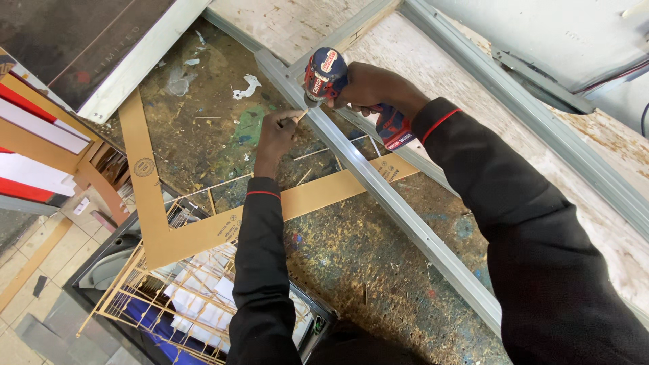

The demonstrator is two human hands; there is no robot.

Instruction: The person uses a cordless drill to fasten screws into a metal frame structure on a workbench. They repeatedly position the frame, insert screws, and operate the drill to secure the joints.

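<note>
I see my right hand (368,88) clamped on a blue-red drill (326,74), nose down at a grey metal rail (399,203) w/ the bit just left of that hand. My left hand (276,133), fingers pinched together on a small screw (302,113), sits just below-left of the drill tip. A cardboard strip (152,196) lies below it.

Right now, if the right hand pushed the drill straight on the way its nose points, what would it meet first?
Probably the small screw pinched in the left hand, then the grey metal channel; depth is unclear.
</note>
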